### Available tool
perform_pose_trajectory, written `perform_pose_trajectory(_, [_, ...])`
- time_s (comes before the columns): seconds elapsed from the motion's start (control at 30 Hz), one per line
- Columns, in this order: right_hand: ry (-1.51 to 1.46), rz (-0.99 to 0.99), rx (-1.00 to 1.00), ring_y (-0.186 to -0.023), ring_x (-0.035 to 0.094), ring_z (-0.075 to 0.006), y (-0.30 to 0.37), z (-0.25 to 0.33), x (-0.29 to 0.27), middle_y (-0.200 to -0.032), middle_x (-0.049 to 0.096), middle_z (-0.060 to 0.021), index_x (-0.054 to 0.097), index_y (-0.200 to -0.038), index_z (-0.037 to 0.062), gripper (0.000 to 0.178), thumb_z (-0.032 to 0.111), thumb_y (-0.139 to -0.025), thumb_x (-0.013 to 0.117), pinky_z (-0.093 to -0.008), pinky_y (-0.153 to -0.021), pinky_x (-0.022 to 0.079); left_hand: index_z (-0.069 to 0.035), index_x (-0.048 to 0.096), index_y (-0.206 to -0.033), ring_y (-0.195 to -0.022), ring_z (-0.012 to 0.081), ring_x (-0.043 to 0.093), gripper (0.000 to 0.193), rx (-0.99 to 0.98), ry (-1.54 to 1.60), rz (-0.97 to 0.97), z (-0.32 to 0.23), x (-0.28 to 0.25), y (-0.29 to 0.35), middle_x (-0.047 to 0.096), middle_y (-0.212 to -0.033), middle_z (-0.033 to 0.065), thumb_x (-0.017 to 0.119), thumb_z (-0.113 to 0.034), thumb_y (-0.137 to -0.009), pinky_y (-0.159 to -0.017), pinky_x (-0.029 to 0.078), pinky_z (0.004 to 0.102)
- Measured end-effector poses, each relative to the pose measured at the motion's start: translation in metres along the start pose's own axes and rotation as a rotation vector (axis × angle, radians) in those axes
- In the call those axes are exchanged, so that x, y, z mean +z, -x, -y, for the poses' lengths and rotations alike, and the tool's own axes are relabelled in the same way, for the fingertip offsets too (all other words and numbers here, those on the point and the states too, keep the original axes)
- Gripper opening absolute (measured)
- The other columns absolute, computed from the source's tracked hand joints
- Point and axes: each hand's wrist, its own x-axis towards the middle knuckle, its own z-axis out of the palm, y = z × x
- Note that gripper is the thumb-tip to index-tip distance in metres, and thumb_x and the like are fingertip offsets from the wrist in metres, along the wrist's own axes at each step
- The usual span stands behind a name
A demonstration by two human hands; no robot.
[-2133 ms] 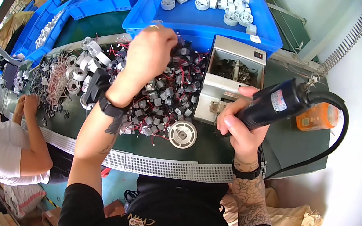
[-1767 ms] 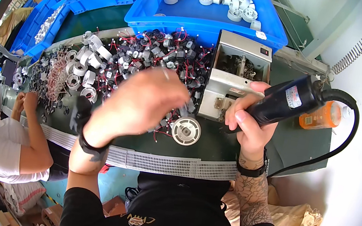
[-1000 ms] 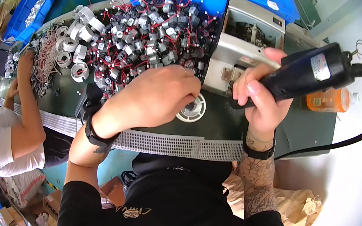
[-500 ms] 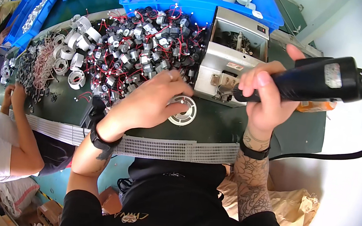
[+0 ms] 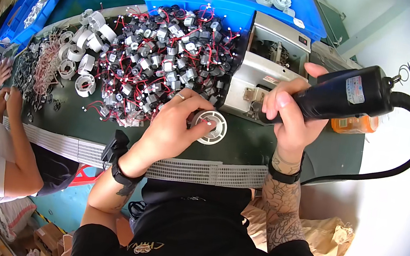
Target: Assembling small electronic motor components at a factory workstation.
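My right hand (image 5: 296, 122) is wrapped round a black electric screwdriver (image 5: 347, 94), which hangs from a coiled spring and trails a thick black cable. Its tip points left, at the front of a metal screw feeder (image 5: 257, 69); the exact contact is hidden. Beside the feeder, a round white plastic housing (image 5: 221, 131) lies on the dark green table. My left hand (image 5: 170, 125) is closed at its left side, thumb and fingers over its rim and middle. Whatever sits under those fingertips is too small to make out.
A large heap of small motors with red wires (image 5: 174, 53) lies beyond my left hand. White ring housings (image 5: 88, 50) sit left of it. Blue bins (image 5: 193, 0) line the back. An orange container (image 5: 354, 125) stands right. A co-worker's arm (image 5: 21, 152) is at the left.
My left hand has turned and settled with thumb and fingers on the white housing. The screwdriver in my right hand has shifted slightly left and down in view, along with small camera motion.
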Motion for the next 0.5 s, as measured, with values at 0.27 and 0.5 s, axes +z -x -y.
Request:
perform_pose_trajectory(0.27, [-0.226, 0.140, 0.060, -0.052, 0.051, -0.0168, 0.001, 0.028, 0.026, -0.071, 0.052, -0.0082, 0.021, -0.150, 0.0002, 0.074, 0.004, -0.088, 0.060, -0.0328, -0.050, 0.047, -0.003, 0.068, -0.105, -0.071, 0.0133, 0.053, 0.025, 0.059, 0.079, -0.038, 0.011, 0.006, 0.002, 0.059, -0.098, 0.0051, 0.077, -0.007, -0.082, -0.063, 0.045, 0.0284])
perform_pose_trajectory(0.5, [-0.101, 0.294, 0.032, -0.054, 0.054, -0.0185, 0.007, 0.015, 0.041, -0.069, 0.052, -0.0089, 0.021, -0.150, 0.0004, 0.074, 0.002, -0.088, 0.061, -0.0342, -0.050, 0.048, -0.002, 0.066, -0.107, -0.079, 0.0234, 0.061, 0.025, 0.024, 0.129, 0.028, 0.005, -0.001, 0.001, 0.058, -0.100, 0.0110, 0.075, -0.009, -0.084, -0.071, 0.050, 0.0335])
